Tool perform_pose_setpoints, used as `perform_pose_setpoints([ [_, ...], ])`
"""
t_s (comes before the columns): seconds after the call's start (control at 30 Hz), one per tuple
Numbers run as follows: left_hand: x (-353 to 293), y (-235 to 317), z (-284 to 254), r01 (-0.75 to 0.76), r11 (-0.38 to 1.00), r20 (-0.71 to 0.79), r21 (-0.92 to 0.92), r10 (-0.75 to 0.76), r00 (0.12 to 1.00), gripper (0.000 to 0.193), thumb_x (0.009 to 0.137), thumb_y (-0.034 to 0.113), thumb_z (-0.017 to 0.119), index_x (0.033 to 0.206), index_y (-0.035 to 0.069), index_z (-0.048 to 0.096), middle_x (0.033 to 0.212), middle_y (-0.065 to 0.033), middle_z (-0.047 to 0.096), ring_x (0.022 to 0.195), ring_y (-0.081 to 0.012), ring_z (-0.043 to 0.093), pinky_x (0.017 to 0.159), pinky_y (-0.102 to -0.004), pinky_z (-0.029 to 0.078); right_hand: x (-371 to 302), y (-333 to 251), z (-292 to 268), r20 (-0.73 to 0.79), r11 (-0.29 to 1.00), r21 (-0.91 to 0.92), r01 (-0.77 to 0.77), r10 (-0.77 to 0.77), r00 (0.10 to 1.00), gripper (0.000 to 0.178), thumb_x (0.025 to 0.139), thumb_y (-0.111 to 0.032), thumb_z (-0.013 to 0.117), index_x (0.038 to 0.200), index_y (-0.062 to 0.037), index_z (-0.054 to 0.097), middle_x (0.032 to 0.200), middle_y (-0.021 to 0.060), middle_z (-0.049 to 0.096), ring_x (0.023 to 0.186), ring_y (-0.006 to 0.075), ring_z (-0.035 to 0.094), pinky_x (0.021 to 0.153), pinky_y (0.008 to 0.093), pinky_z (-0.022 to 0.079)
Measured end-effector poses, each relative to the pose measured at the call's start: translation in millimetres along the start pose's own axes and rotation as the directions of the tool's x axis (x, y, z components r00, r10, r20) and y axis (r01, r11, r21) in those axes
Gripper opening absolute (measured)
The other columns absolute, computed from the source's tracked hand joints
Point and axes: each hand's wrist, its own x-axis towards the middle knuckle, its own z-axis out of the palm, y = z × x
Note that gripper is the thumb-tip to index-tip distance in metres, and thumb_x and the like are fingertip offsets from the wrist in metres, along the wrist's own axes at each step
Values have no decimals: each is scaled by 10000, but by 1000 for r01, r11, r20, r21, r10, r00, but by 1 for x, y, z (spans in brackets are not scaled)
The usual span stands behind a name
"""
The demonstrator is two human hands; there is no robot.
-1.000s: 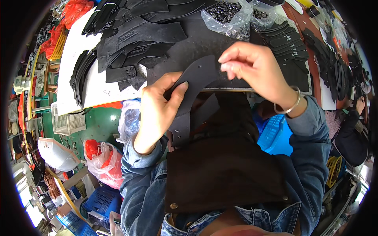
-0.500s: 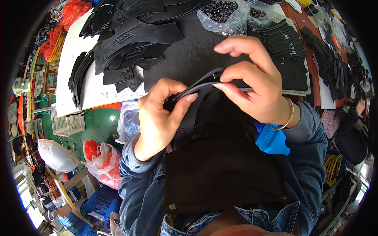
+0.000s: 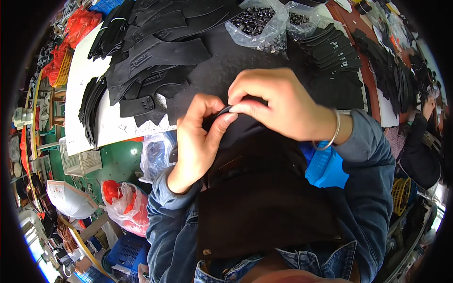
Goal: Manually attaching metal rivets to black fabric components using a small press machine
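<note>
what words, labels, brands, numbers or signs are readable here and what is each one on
Large black strap in the pile: raised lettering, not copied out here.
Fanned black straps at right: small pale marks, too small to read.
White tabletop: small dark scribble, not legible.
White umbrella: faint small marks, too small to read.
Black piece in the hands: no text shows.

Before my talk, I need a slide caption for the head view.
Left hand and right hand pinch a black piece at a worktable bearing black cutouts and clear bags of small dark parts.
</note>
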Motion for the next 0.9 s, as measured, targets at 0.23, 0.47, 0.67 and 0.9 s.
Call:
perform_pose_setpoints([
  [0.23, -4, -11, -8, 112, 992, 71, 64, -116, 991, 127, 823, 26, 631, 864, 6, 513, 657, -69, 570, 594, -113, 554, 587, -248, 444, 57, 86, -63, 148, 257, -959, 122, 87, 985, 111, 758, -130, 619, 821, -40, 638, 783, 94, 623, 778, 278, 620, 673, 350, 493],
  [0.47, -9, -8, -7, 88, 990, 41, 113, -94, 995, 175, 783, 40, 671, 879, 10, 527, 711, -98, 588, 636, -179, 592, 598, -283, 462, 68, 118, -69, 190, 343, -929, 137, 126, 974, 162, 764, -68, 541, 901, -37, 623, 797, 97, 623, 789, 231, 627, 677, 313, 494],
  [0.67, -8, 1, -3, -111, 978, 67, 175, 101, 993, 219, 731, 10, 707, 857, 12, 528, 749, -98, 570, 661, -224, 582, 600, -303, 459, 69, 86, -71, -76, 604, -796, -39, -37, 996, 89, 756, -71, 523, 773, -54, 608, 715, 127, 598, 724, 300, 614, 643, 373, 485],
  [0.9, -4, 14, -6, -317, 924, 0, 214, 324, 946, 266, 670, 7, 750, 832, 22, 540, 767, -99, 558, 656, -230, 562, 597, -305, 460, 24, -2, -36, 228, 903, 145, -404, 367, 902, 158, 857, -46, 481, 924, 31, 602, 675, 89, 613, 580, 139, 600, 559, 256, 475],
])
